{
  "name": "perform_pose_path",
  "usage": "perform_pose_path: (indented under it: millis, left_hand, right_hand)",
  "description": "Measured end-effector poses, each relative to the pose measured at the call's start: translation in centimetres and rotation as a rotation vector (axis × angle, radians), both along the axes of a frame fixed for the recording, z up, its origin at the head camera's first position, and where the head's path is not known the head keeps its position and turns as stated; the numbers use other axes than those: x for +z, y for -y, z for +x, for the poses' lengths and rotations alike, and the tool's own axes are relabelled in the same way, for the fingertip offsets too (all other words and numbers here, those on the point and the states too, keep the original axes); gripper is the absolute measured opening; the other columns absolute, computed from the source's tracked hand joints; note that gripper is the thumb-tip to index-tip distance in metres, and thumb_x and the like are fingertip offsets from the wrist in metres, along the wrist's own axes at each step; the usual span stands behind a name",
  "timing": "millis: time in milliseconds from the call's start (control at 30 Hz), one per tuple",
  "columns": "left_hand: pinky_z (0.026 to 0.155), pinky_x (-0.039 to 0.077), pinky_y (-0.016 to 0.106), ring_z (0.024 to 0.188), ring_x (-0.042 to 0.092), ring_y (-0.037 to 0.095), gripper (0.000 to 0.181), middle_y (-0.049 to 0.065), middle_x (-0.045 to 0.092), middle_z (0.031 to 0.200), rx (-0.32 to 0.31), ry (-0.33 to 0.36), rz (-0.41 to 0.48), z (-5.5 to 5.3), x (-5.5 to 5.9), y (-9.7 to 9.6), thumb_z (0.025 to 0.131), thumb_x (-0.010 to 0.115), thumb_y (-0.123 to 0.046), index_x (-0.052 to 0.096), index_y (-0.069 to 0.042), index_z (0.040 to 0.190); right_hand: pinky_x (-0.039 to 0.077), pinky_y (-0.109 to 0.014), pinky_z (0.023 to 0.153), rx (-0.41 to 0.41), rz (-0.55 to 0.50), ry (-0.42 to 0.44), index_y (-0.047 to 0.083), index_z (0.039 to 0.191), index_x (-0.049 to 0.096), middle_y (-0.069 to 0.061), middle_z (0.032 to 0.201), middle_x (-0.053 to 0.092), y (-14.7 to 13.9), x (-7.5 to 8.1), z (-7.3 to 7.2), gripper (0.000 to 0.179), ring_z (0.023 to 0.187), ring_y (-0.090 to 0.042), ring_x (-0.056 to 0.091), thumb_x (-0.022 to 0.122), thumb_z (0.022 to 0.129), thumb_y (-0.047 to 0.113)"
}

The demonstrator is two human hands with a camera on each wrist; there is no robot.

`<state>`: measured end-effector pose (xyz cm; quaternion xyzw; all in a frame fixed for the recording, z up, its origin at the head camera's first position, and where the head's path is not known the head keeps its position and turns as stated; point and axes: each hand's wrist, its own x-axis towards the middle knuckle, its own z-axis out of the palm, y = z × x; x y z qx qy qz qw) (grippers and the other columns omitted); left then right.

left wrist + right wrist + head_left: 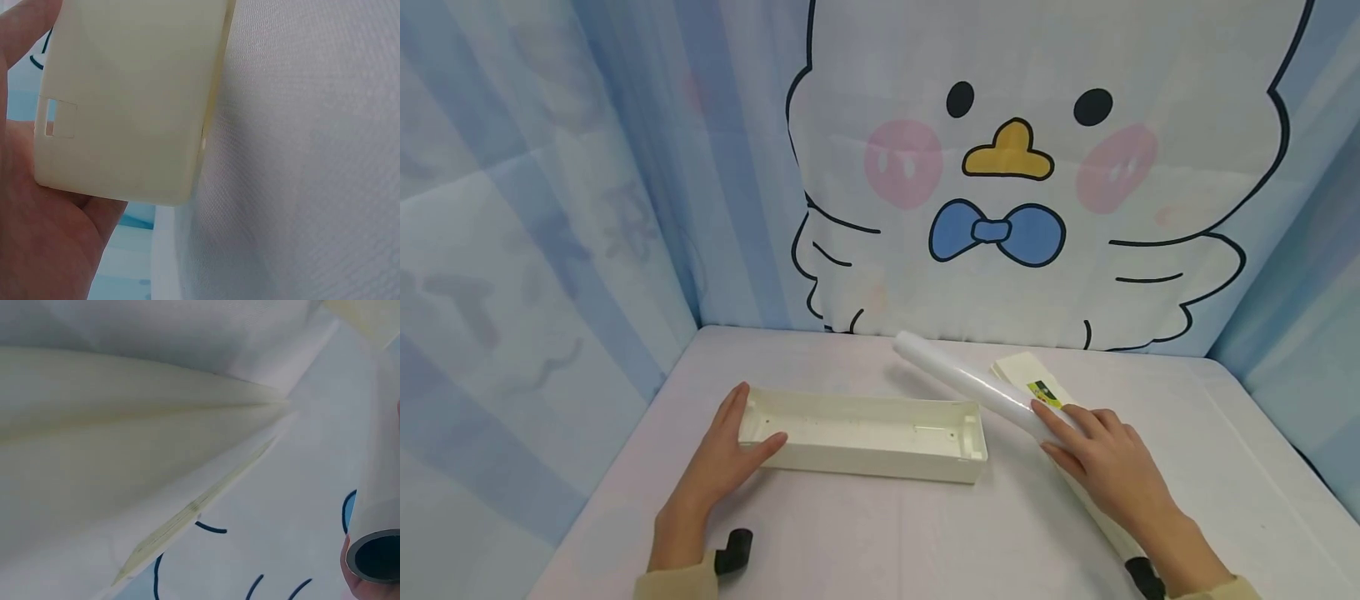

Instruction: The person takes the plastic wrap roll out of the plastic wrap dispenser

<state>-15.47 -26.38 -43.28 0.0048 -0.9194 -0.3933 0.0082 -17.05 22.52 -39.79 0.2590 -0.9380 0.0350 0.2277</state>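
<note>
A long, cream, open-topped plastic box (880, 461) sits on the white table, apparently holding nothing. My left hand (721, 454) grips its left end, thumb over the front wall and fingers at the far corner. A small slot shows in the box's end wall (125, 125) in the left wrist view. My right hand (1108, 458) holds the near end of a roll of clear plastic wrap (966, 379), tilted up toward the far left. The hollow core of the roll (382, 506) shows in the right wrist view. Beneath my right hand lies a long cream lid (1017, 367), partly hidden.
A yellow and green label (1043, 392) is on the lid. White cloth covers the table (850, 542). Behind it hangs a pale curtain (1000, 292) with a cartoon bird; blue curtains (550, 250) close off both sides.
</note>
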Motion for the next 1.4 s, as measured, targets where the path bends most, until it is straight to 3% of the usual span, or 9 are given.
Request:
perform_pose_path:
  millis: [100,400,733,967,1067,1167,1400]
  left_hand:
    - [0.117,0.014,0.063,0.151,0.008,0.043,0.104,0.024,0.005,0.166,-0.001,0.001,0.001,0.0,0.0,0.0,0.094,0.067,-0.05,0.006,0.0,0.161]
    - [0.117,0.014,0.062,0.151,0.007,0.043,0.103,0.024,0.005,0.166,0.002,0.004,-0.007,0.1,-0.1,0.0,0.095,0.067,-0.05,0.006,0.002,0.16]
    - [0.117,0.014,0.062,0.151,0.008,0.043,0.103,0.024,0.005,0.166,0.004,0.002,-0.006,0.1,0.0,0.0,0.094,0.066,-0.051,0.006,0.001,0.161]
    - [0.117,0.014,0.062,0.151,0.008,0.043,0.104,0.024,0.004,0.166,0.0,0.004,-0.008,0.0,0.1,-0.1,0.094,0.066,-0.051,0.005,0.0,0.161]
    - [0.117,0.014,0.063,0.151,0.008,0.043,0.104,0.024,0.004,0.166,0.0,0.003,-0.01,0.0,0.1,0.0,0.094,0.067,-0.051,0.005,0.0,0.161]
    - [0.117,0.014,0.063,0.151,0.007,0.044,0.104,0.024,0.004,0.166,-0.001,0.004,-0.011,0.0,0.1,0.0,0.094,0.067,-0.05,0.005,0.001,0.161]
    - [0.116,0.014,0.063,0.151,0.008,0.044,0.105,0.024,0.004,0.166,0.004,0.007,-0.02,0.0,0.0,-0.1,0.094,0.067,-0.052,0.004,0.0,0.161]
  right_hand:
    - [0.052,-0.058,0.076,-0.024,0.012,0.021,0.025,0.146,0.054,-0.018,0.118,0.064,-0.3,0.0,0.1,0.07,0.1,-0.041,0.059,0.082,0.083,0.022]
    - [0.052,-0.057,0.072,-0.006,-0.003,-0.016,0.023,0.144,0.055,-0.018,0.117,0.064,-1.2,-0.3,0.2,0.062,0.097,-0.042,0.059,0.077,0.087,0.024]
    - [0.052,-0.058,0.073,-0.072,0.017,0.029,0.022,0.144,0.056,-0.019,0.116,0.064,-1.5,-0.3,0.9,0.066,0.097,-0.042,0.059,0.081,0.083,0.022]
    - [0.051,-0.056,0.066,-0.018,0.017,-0.035,0.021,0.142,0.057,-0.018,0.112,0.065,-2.6,-0.4,1.0,0.046,0.092,-0.042,0.06,0.056,0.103,0.045]
    - [0.052,-0.056,0.068,-0.033,0.029,-0.016,0.021,0.142,0.056,-0.018,0.112,0.065,-2.8,-0.3,1.2,0.049,0.092,-0.042,0.06,0.067,0.097,0.038]
    - [0.052,-0.057,0.069,-0.066,0.05,0.019,0.02,0.142,0.056,-0.018,0.112,0.065,-2.8,-0.1,1.5,0.062,0.093,-0.042,0.059,0.08,0.085,0.024]
    - [0.052,-0.057,0.066,-0.084,0.063,0.033,0.019,0.14,0.057,-0.017,0.109,0.065,-3.1,-0.1,2.1,0.064,0.09,-0.042,0.06,0.082,0.081,0.02]
